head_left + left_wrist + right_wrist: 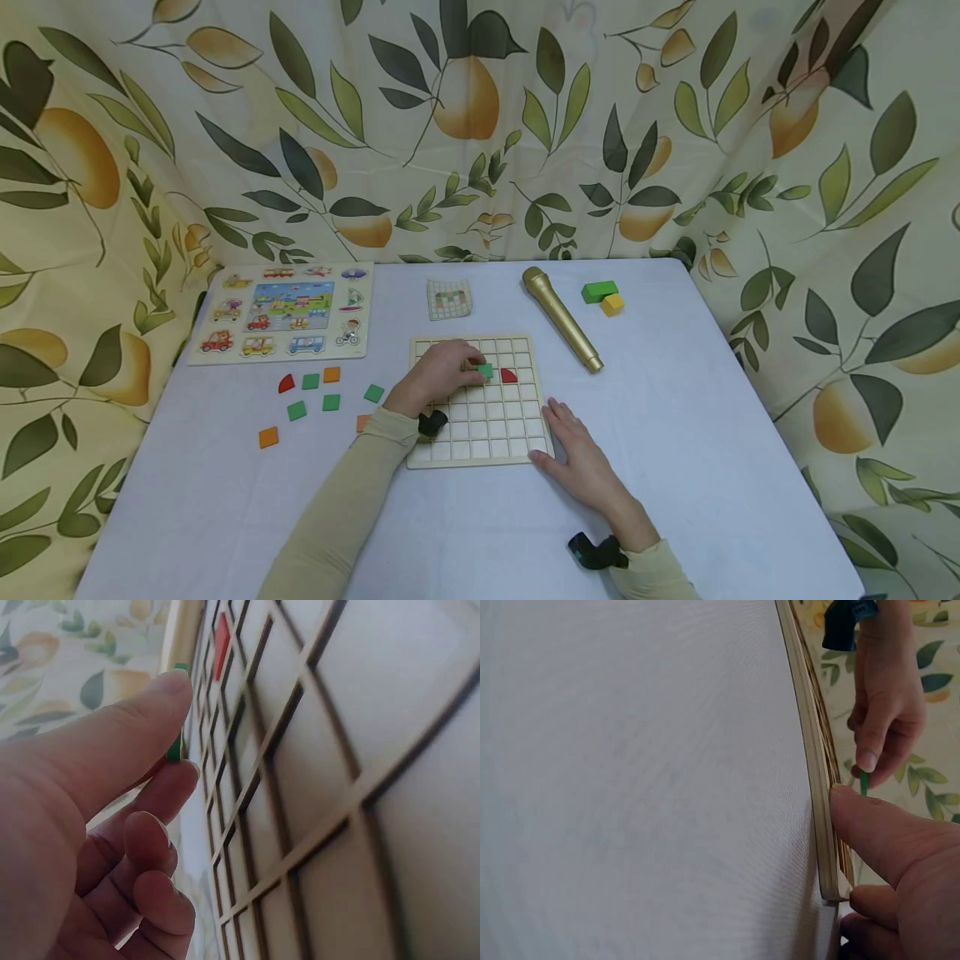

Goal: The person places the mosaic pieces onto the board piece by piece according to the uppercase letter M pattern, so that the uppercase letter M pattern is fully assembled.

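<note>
My left hand [441, 371] is over the wooden grid board [477, 456], pinching a small green square tile [486, 371] between thumb and forefinger. In the left wrist view the tile [175, 749] stands edge-on just off the grid, its other fingers loosely bent. A red quarter-round tile [509, 376] lies in a cell just right of the green one. My right hand [583, 462] rests against the board's right edge with extended fingers; the right wrist view shows its thumb [881, 829] touching the frame.
Loose green tiles [331, 402], orange tiles [268, 437] and a red tile [286, 383] lie left of the board. Behind are a vehicle picture puzzle [352, 337], a small pattern card [450, 311], a gold microphone-shaped object [564, 321], a green block [599, 292] and a yellow block [612, 305].
</note>
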The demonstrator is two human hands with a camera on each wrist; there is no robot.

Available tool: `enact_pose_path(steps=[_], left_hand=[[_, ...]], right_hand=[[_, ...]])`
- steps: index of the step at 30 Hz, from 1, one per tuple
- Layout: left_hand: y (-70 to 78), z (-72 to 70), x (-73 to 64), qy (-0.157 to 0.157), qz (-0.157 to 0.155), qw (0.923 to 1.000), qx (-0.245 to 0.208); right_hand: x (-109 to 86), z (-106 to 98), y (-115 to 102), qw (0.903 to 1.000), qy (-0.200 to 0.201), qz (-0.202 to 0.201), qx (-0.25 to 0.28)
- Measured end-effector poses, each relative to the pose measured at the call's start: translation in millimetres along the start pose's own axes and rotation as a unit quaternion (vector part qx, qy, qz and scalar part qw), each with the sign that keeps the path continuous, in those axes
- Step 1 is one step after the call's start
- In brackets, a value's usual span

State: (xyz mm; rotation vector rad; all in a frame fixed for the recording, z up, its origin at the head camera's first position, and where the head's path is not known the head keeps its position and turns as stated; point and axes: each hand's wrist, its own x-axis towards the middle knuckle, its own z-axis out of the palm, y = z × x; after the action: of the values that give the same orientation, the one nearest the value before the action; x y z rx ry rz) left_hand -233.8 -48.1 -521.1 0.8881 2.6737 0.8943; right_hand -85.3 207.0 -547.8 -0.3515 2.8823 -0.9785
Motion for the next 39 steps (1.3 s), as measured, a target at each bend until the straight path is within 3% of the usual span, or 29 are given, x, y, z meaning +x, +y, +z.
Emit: enact_pose_path(steps=[5, 14, 39], left_hand=[[1.6, 6.9, 3.4, -0.006, 0.008, 0.9999, 0.012], [1.2, 14.1, 5.9, -0.017, -0.015, 0.9991, 0.035], [2.3, 15.8, 7.8, -0.015, -0.006, 0.9987, 0.048]], right_hand=[[0.4, 0, 0, 0.9999, -0.008, 0.008, -0.001], [0.4, 0, 1, 0.9998, -0.015, 0.01, 0.003], [0.6, -1, 1, 0.9999, -0.013, 0.004, 0.0]])
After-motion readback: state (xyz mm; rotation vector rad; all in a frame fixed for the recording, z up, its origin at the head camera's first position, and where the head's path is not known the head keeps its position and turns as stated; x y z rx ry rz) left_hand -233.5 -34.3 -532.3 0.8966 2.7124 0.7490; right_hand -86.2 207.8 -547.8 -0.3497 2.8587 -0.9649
